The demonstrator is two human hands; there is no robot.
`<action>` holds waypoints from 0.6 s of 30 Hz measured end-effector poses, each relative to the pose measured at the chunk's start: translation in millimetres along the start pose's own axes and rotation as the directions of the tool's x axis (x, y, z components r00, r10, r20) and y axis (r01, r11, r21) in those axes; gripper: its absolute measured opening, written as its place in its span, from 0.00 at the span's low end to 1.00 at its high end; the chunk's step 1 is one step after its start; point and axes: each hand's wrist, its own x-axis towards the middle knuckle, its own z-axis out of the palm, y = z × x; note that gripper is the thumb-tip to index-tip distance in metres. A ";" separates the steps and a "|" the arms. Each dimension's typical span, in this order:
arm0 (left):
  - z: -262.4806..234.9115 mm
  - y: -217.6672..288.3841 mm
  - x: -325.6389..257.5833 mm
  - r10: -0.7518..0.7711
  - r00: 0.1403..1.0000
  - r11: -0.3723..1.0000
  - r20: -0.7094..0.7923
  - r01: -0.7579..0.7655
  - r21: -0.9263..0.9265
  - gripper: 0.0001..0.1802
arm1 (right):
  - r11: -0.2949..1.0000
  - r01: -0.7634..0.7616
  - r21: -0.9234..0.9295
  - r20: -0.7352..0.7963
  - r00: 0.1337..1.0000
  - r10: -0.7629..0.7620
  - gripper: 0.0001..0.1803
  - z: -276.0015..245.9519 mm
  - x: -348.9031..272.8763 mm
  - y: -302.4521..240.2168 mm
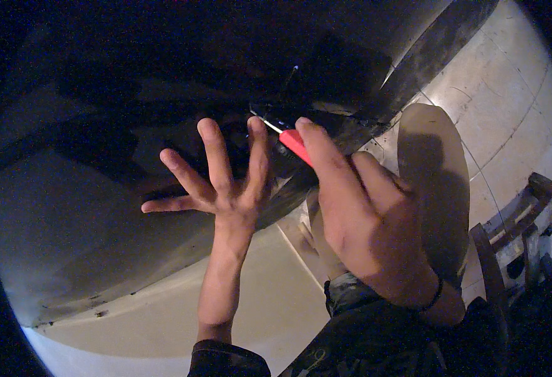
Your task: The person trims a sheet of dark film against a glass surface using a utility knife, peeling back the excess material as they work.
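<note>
My right hand (370, 213) is closed round the red handle of a small tool (297, 146). A thin, pale metal shaft runs from the handle up and left to the dark surface, but its exact tip shape is too small to tell. My left hand (232, 179) lies with its fingers spread against a large, dark, curved panel (100, 226). Its index fingertip is right beside the metal shaft. Around the shaft's end is a dark recess (276, 116), where detail is lost in shadow. The far part of the panel is very dark.
Pale floor tiles (502, 81) extend along the right, past the panel's edge. A tan rounded shape (436, 144) stands beside my right hand, partly shadowed. Dark slatted pieces (521, 226) lie at the far right. Dark clothing (376, 342) fills the lower edge.
</note>
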 end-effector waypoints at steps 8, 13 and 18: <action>5.2 -1.5 0.0 0.022 0.999 0.999 -0.043 -0.020 0.045 0.23 | 1.000 -0.031 0.004 0.025 0.999 0.031 0.32 4.8 4.7 0.8; 7.9 -4.2 -0.2 0.045 0.998 0.997 -0.053 -0.041 0.073 0.24 | 0.997 -0.072 0.026 0.101 0.992 0.069 0.32 -3.2 7.5 -3.5; 3.6 -4.6 -1.2 0.023 0.999 0.999 -0.030 -0.022 0.037 0.24 | 0.998 -0.060 0.008 0.118 0.991 0.058 0.33 -5.7 10.2 -7.0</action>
